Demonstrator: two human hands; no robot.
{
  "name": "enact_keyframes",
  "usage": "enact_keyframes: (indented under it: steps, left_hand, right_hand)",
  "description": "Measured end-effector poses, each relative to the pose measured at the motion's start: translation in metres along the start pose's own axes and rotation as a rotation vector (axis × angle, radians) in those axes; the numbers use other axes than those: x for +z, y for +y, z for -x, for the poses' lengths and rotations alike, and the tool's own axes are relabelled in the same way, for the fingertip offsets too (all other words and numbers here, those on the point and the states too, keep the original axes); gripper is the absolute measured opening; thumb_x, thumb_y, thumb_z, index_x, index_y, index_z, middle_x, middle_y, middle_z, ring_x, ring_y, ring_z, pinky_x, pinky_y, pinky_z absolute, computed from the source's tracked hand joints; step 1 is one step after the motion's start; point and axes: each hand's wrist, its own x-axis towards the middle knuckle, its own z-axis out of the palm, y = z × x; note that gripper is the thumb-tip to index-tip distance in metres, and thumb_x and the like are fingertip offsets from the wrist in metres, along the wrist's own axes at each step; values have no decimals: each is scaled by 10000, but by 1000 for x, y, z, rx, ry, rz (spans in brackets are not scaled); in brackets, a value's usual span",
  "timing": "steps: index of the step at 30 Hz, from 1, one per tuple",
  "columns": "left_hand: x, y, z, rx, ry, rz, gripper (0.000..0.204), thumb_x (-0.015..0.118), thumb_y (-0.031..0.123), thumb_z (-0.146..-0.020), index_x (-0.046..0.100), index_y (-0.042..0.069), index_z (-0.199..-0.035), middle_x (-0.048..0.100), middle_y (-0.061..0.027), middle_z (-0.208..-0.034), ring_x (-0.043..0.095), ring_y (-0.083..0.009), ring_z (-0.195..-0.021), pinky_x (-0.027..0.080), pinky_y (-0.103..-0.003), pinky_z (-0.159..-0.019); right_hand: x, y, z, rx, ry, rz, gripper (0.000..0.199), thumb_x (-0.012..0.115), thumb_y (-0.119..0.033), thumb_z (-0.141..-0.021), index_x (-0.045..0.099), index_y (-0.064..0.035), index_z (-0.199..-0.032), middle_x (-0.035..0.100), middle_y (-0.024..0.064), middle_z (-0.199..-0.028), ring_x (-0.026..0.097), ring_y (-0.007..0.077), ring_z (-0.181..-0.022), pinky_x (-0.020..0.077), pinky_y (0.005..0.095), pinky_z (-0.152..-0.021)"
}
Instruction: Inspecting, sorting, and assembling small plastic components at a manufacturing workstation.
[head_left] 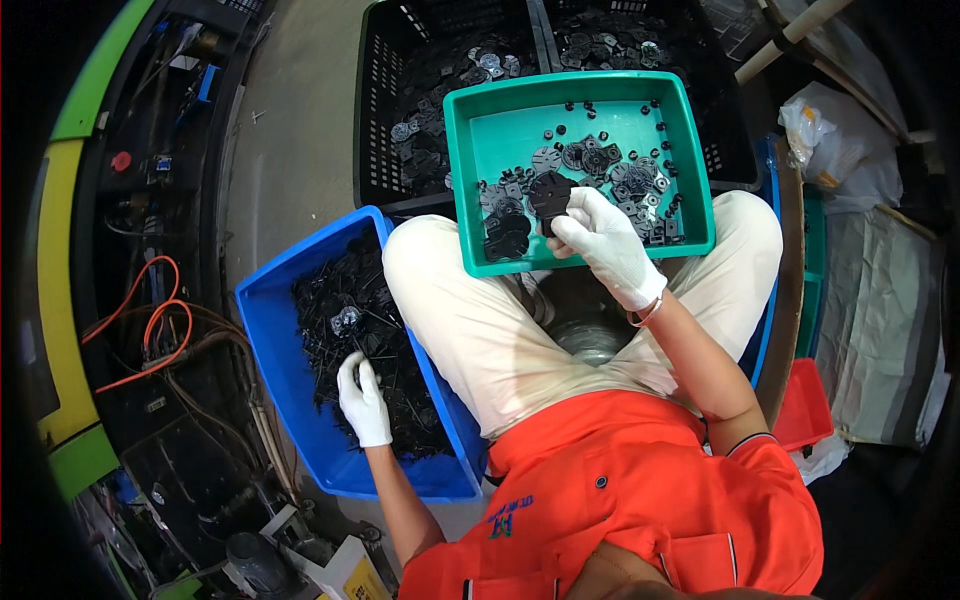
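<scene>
My right hand (604, 240), in a white glove, grips a black round plastic disc (551, 194) between thumb and fingers, above the near part of a green tray (582, 262). In the tray lie several dark, grey and clear round parts (634, 182) and small black pieces. My left hand (364, 400), also gloved in white, is at the blue bin (345, 480) on the left, over its heap of thin black plastic scraps (385, 350). Its thumb and forefinger are apart, and I see nothing held between them. A shiny clear piece (345, 320) lies on the scraps just beyond it.
The green tray rests across my knees, against a black two-part crate (372, 150) of similar parts. Machinery with orange hoses (165, 340) stands at the left. On the right are a cardboard edge (790, 270), a red container (803, 405) and plastic bags (835, 130).
</scene>
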Motion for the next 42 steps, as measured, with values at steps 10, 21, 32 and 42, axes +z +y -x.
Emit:
enact_keyframes:
  steps: [10,21,32,42]
  left_hand:
    - [14,11,10,264,171,-605,423,705,235,-791,580,71,-1160,525,-131,-1256,459,-334,-1167,370,-439,-973]
    - [151,178,-66,982,-265,-52,177,618,31,-809,614,14,-985,629,-149,-957,612,-303,-937,489,-395,-811]
    - [204,197,-87,752,-461,-618,396,741,134,-708,550,40,-1041,542,-215,-1043,580,-397,-945,498,-464,-809]
    - [206,183,-91,620,-609,-234,242,702,160,-770,587,47,-951,623,-184,-900,591,-362,-910,460,-433,-790]
  right_hand:
    - [-1,6,-10,-10,-19,-11,248,607,-118,-893,559,7,-1101,627,33,-930,591,89,-793,500,242,-726]
    - [-20,2,-35,63,67,-92,255,585,-153,-907,553,37,-1073,660,109,-943,640,124,-767,527,231,-671]
    - [-16,-48,-161,-246,31,494,508,552,-312,-929,469,26,-1300,644,169,-1073,646,200,-916,508,324,-807]
    - [-55,45,-85,-275,-41,1442,364,631,-168,-796,534,-101,-1140,552,176,-1005,588,353,-933,491,448,-803]
